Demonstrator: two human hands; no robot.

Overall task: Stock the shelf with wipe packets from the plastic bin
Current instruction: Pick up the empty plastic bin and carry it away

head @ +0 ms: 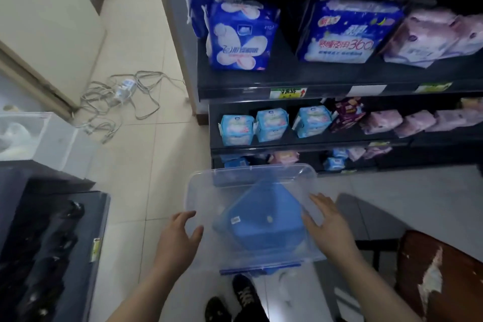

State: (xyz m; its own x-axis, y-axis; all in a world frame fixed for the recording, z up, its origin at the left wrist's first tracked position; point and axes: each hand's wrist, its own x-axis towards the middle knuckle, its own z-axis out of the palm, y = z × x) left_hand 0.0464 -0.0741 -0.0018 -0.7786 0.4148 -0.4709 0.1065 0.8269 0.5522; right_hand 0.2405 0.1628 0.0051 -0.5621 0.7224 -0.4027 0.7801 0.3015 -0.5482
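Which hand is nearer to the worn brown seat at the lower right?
Right. The right hand lies open over the right side of the clear plastic bin, left of the worn brown seat. The left hand is at the bin's left edge, farther away.

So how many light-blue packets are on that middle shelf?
3, side by side at the left end of the middle shelf: left packet, centre packet, right packet. Others may be hidden behind them.

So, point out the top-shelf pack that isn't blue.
The pale purple pack at the right end; the butterfly packs and the 360 pack are blue.
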